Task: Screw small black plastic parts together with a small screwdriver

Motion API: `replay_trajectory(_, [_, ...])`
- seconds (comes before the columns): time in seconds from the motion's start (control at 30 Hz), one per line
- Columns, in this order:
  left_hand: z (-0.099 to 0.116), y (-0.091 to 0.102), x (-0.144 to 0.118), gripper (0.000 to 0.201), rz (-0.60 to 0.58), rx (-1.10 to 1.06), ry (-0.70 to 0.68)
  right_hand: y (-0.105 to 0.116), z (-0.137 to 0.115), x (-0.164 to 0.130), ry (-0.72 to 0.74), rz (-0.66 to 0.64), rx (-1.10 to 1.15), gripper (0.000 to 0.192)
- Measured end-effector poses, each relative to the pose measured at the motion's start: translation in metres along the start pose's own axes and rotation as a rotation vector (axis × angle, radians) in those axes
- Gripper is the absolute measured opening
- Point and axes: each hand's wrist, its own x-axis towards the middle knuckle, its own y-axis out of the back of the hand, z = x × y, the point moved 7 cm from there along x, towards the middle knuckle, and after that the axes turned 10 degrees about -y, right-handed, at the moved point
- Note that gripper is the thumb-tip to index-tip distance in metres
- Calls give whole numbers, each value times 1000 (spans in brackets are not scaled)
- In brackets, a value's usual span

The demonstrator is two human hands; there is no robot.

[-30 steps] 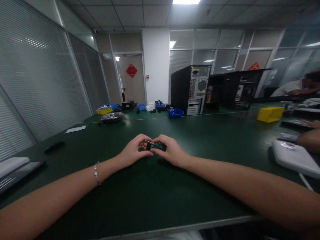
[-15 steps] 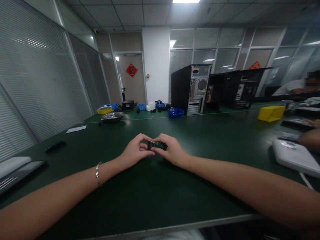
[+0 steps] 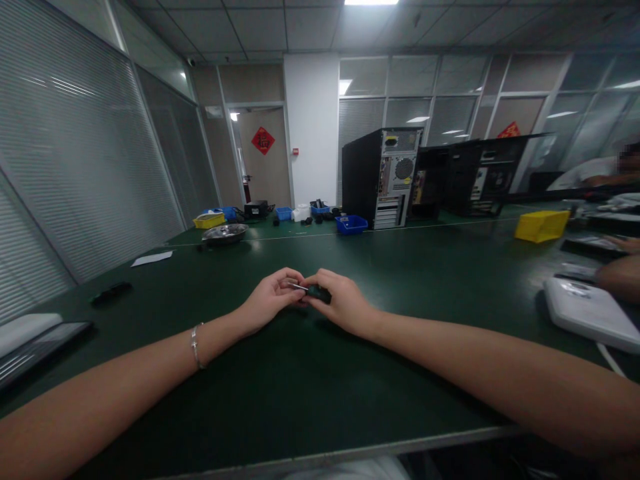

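My right hand (image 3: 345,303) is closed around the dark handle of a small screwdriver (image 3: 320,293). Its thin metal shaft points left, into the fingers of my left hand (image 3: 270,300). The left hand is pinched shut, thumb against the fingers, beside the shaft. Whatever it grips is mostly covered by the fingers, so I cannot tell its kind. Both hands meet just above the green tabletop (image 3: 310,387), fingertips nearly touching. A silvery bracelet (image 3: 195,345) circles my left wrist.
Computer towers (image 3: 380,177) stand at the back right, near a blue bin (image 3: 351,225). A metal bowl (image 3: 225,233) and yellow tray (image 3: 209,220) sit back left. At right are a yellow bin (image 3: 541,227), a white device (image 3: 590,313) and a co-worker's arm (image 3: 620,279).
The left fingers have closed over the small dark piece that showed between the hands, now largely hidden. More of the screwdriver's shaft shows. The arms have barely moved.
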Motion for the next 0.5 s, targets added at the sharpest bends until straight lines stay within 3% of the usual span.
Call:
replay_trajectory(0.13, [0, 6, 1, 34, 52, 11, -7, 2, 1, 1, -12, 7, 24, 28])
replay_trajectory(0.27, [-3, 35, 9, 33, 192, 40, -45, 6, 3, 2, -31, 35, 88, 34])
replay_trajectory(0.37, [-4, 84, 18, 28, 366, 43, -130, 8, 1, 1, -24, 17, 86, 28])
replay_trajectory(0.5, [8, 183, 2, 12, 825, 274, -151, 7, -5, -2, 25, -49, 64, 19])
